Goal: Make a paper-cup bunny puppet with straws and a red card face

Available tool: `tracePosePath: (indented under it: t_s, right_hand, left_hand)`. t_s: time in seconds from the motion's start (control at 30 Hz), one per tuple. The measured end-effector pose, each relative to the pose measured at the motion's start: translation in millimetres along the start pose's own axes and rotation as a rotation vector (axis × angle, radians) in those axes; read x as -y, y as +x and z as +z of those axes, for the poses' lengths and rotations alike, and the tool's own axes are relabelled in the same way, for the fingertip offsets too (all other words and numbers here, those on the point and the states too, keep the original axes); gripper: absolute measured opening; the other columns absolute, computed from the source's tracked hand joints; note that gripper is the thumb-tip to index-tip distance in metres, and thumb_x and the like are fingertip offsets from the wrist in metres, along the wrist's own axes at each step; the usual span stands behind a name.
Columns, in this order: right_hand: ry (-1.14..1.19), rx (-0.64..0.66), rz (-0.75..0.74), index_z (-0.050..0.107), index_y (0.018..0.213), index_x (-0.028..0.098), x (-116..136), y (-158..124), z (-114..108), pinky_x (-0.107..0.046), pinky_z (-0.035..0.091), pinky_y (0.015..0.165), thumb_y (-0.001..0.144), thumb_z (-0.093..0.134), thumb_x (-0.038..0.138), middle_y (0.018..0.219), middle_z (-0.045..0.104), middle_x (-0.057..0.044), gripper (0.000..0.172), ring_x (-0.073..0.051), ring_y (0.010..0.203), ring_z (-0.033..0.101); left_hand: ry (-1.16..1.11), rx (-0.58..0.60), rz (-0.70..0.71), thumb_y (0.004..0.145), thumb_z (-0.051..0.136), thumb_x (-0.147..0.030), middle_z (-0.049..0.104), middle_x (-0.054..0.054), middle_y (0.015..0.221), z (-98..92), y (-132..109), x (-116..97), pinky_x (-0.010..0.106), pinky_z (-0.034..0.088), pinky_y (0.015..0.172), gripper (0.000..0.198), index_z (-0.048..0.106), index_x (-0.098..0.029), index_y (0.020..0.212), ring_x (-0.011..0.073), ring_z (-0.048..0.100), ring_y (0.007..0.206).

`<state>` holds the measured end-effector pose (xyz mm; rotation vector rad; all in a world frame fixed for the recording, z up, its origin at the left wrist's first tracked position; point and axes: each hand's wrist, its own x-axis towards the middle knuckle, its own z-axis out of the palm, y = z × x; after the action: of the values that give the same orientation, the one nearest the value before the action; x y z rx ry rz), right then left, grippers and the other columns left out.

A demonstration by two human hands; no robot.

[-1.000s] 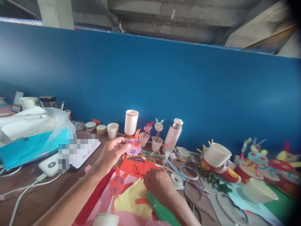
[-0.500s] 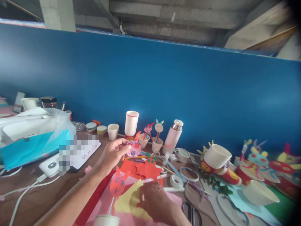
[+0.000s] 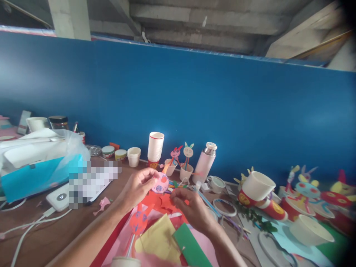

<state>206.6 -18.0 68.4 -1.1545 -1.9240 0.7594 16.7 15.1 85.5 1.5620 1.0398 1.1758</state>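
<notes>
And there's the big blue partition (image 3: 178, 92), filling the whole back of the scene! Below it runs the brown counter (image 3: 33, 231), packed end to end. Far left, a bright blue package (image 3: 41, 176) sits partly wrapped in clear plastic. Centre stage now: a yellow sheet (image 3: 160, 237) lies on the pile of coloured paper, a green sheet (image 3: 191, 243) just to its right. Toward the partition stands the pale pink flask (image 3: 204, 165), upright, white top on. Now the hands! The left hand (image 3: 143, 183) is clamped, thumb and fingers pinched on the left edge of a pink paper face (image 3: 160, 184), held up above the paper pile. The right hand (image 3: 190, 204) hovers just beside it, fingers curled in; whether they grip anything, I cannot tell. Behind, a tall stack of white cups (image 3: 156, 146), red rim on top! Nearest the camera, an orange paper face (image 3: 139, 221) rises on a stem from a white cup (image 3: 126, 261). And smallest of all, an orange ear (image 3: 165, 169) juts from the pink face's upper edge!
</notes>
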Motion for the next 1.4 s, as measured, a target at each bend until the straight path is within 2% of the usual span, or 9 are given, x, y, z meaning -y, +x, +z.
tracePosePath:
  t_s: [0.2,0.33,0.63,0.77,0.87,1.0,1.1,1.2,1.4]
  right_hand:
    - [-0.158,-0.155,-0.092,0.061,0.088,0.022,12.3,8.4,-7.8,-0.023,0.039,0.071,0.085,0.041,0.018,0.087,0.064,0.0,0.021,-0.014,0.081,0.057]
    - [-0.283,-0.216,-0.147,0.06,0.088,0.024,8.7,12.8,-2.3,-0.025,0.035,0.073,0.087,0.041,0.017,0.087,0.063,0.001,0.02,-0.014,0.082,0.055]
    - [-0.519,-0.257,-0.224,0.056,0.088,0.021,7.7,12.1,3.8,-0.028,0.031,0.07,0.084,0.044,0.012,0.079,0.062,-0.001,0.016,-0.017,0.076,0.052]
    - [-0.535,-0.277,-0.256,0.056,0.089,0.021,10.1,11.4,3.9,-0.028,0.031,0.069,0.084,0.044,0.012,0.079,0.061,-0.001,0.016,-0.016,0.075,0.051]
    - [-0.552,-0.353,-0.286,0.056,0.091,0.021,9.2,10.9,6.0,-0.028,0.031,0.068,0.085,0.043,0.014,0.078,0.06,-0.002,0.016,-0.016,0.074,0.051]
    - [-0.663,-0.494,-0.329,0.056,0.094,0.02,5.7,9.3,14.7,-0.032,0.031,0.073,0.085,0.043,0.014,0.074,0.06,-0.003,0.017,-0.017,0.074,0.052]
    - [-0.712,-0.473,-0.369,0.054,0.102,0.021,3.5,6.9,24.1,-0.034,0.029,0.075,0.085,0.044,0.013,0.074,0.061,-0.002,0.022,-0.017,0.075,0.053]
    - [-0.696,-0.408,-0.376,0.052,0.106,0.024,3.1,4.4,31.7,-0.036,0.027,0.077,0.084,0.046,0.013,0.076,0.064,0.0,0.026,-0.017,0.077,0.053]
    - [-0.625,-0.46,-0.417,0.052,0.102,0.023,6.7,4.9,35.9,-0.036,0.027,0.081,0.083,0.049,0.013,0.09,0.066,0.0,0.022,-0.017,0.085,0.054]
  left_hand:
    - [0.153,0.001,-0.033,0.07,0.05,-0.025,0.069,0.003,0.076,5.8,-0.3,3.5,0.022,0.042,0.057,0.021,0.066,-0.015,0.079,0.0156,0.059,0.065]
    - [0.208,0.029,-0.045,0.071,0.048,-0.025,0.067,0.002,0.068,9.8,-2.2,3.4,0.021,0.037,0.048,0.022,0.067,-0.015,0.079,0.0132,0.053,0.055]
    - [0.128,0.11,-0.039,0.069,0.056,-0.033,0.065,0.002,0.061,17.6,-3.7,9.1,0.02,0.036,0.049,0.025,0.069,-0.013,0.078,0.0126,0.051,0.053]
    - [0.099,0.083,-0.071,0.068,0.059,-0.033,0.064,0.003,0.06,18.4,-3.9,7.0,0.019,0.035,0.046,0.024,0.067,-0.012,0.076,0.0117,0.051,0.051]
    - [0.064,0.064,-0.079,0.069,0.059,-0.034,0.062,0.002,0.057,18.8,-3.9,6.1,0.019,0.034,0.045,0.023,0.065,-0.012,0.071,0.0108,0.049,0.049]
    - [0.031,0.11,-0.061,0.072,0.056,-0.038,0.058,-0.001,0.053,19.8,-3.0,13.3,0.019,0.033,0.045,0.027,0.064,-0.013,0.067,0.0096,0.046,0.047]
    - [0.042,0.159,-0.041,0.075,0.052,-0.04,0.057,-0.002,0.056,20.2,-2.4,18.1,0.019,0.032,0.043,0.03,0.066,-0.013,0.074,0.0088,0.044,0.046]
    - [-0.005,0.197,-0.063,0.077,0.048,-0.037,0.057,-0.001,0.056,20.1,-2.2,16.0,0.019,0.034,0.044,0.03,0.066,-0.013,0.075,0.0105,0.049,0.049]
    - [-0.053,0.143,-0.094,0.077,0.049,-0.036,0.058,0.0,0.06,18.4,-3.4,9.2,0.018,0.034,0.044,0.03,0.067,-0.013,0.08,0.0083,0.046,0.047]
